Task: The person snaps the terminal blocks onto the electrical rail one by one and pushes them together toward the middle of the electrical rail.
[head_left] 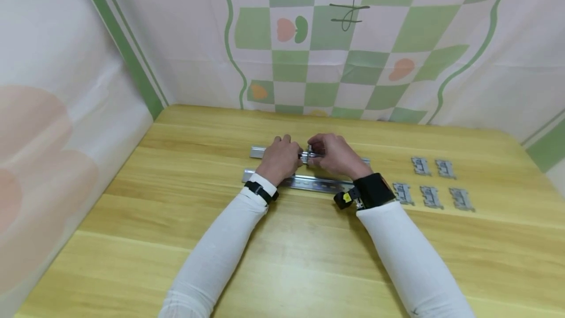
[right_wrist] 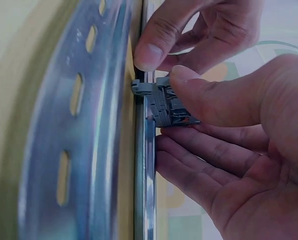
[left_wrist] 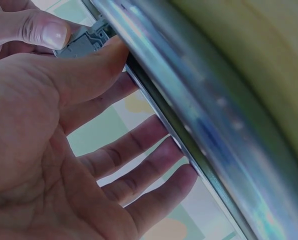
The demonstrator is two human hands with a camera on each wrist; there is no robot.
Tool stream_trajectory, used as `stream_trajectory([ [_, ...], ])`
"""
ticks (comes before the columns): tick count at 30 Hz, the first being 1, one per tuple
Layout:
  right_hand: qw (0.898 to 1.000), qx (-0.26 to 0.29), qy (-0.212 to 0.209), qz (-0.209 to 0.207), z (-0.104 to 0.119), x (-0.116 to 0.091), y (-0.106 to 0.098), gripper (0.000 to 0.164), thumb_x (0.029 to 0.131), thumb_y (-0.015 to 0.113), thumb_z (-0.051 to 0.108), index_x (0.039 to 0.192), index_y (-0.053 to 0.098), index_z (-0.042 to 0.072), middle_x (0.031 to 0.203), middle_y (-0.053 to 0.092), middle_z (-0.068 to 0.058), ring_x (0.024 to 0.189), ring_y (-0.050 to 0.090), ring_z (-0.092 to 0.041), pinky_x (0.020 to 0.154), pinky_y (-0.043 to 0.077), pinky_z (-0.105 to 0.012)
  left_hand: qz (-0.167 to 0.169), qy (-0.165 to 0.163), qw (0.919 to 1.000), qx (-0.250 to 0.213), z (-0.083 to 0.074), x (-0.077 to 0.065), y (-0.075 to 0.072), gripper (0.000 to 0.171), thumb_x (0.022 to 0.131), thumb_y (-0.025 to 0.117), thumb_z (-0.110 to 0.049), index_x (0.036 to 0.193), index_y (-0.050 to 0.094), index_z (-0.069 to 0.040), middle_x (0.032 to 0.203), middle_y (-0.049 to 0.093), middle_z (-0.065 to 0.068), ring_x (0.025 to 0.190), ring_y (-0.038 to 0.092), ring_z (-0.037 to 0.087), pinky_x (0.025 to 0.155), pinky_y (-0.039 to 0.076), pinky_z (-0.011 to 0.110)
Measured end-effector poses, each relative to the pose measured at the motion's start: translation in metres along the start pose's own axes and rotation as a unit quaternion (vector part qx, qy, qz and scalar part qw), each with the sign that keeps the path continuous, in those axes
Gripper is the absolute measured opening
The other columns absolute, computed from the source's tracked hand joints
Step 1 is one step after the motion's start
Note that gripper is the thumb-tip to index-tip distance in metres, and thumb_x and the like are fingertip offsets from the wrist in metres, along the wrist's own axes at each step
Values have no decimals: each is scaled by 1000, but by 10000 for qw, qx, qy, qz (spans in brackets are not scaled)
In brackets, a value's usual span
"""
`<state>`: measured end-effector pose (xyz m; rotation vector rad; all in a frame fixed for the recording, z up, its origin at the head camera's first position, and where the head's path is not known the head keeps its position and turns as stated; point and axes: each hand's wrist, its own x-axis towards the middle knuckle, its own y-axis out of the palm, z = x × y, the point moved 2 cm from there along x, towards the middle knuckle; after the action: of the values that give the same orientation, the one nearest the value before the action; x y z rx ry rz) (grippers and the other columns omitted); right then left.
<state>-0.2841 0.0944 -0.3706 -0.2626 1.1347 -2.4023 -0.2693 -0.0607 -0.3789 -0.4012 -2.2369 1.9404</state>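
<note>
Two slotted metal DIN rails lie across the table, one behind the other. My left hand (head_left: 280,158) grips the far rail (head_left: 257,152), its thumb on the near side and fingertips along the other edge. Just right of it, my right hand (head_left: 337,155) pinches a grey terminal block (right_wrist: 164,102) between thumb and fingers. In the right wrist view the block sits across the far rail, its foot at the rail's edge, close to the left thumb (right_wrist: 151,52). The near rail (head_left: 309,183) lies under the wrists, partly hidden by them.
To the right, several grey terminal blocks (head_left: 430,196) lie flat in two rows on the wooden table (head_left: 282,269). A patterned cloth (head_left: 326,72) hangs behind the table's back edge, and another covers the left side.
</note>
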Motion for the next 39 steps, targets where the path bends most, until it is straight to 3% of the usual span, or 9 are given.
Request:
stream_trajectory([
  [11,9999,-26,-69,-121,3,0,2,50,91,74,3,135,55,-11,122,66,-25,114,63,-38,98,51,-49,-73,82,9999,15,-1,0,0,35,99,66,-36,126,72,-14,123,59,12,109,55,29,79,57,38],
  [16,9999,-93,-53,1,2,-1,0,59,92,76,7,142,49,-8,131,61,-26,122,59,-39,102,49,-50,-38,73,10000,-41,0,0,1,34,100,66,-36,126,72,-14,124,58,12,110,54,30,79,57,38],
  [22,9999,-1,15,106,-7,-14,-31,68,90,79,14,146,46,-4,141,54,-26,131,50,-43,109,40,-56,-20,182,9997,-144,0,-1,3,33,100,66,-34,126,72,-14,121,59,13,110,54,30,80,57,38],
  [29,9971,-699,265,119,-22,-38,-72,56,92,76,14,139,53,-6,139,54,-28,129,49,-45,107,39,-59,-91,138,9997,-206,10,-4,3,30,101,65,-32,124,73,-14,119,59,12,108,53,30,78,56,38],
  [35,9913,-1230,471,9,-49,-57,-88,55,90,74,8,136,52,-12,135,54,-34,125,49,-50,104,40,-63,0,94,9996,-260,15,-8,7,31,102,64,-30,127,72,-14,120,58,13,108,53,30,77,55,38],
  [39,9854,-1506,790,56,-69,-66,-93,58,85,63,-5,141,47,-12,140,48,-36,126,46,-52,102,41,-64,-57,90,9996,-268,17,-9,5,31,102,64,-29,127,72,-13,118,58,13,108,53,31,77,55,39],
])
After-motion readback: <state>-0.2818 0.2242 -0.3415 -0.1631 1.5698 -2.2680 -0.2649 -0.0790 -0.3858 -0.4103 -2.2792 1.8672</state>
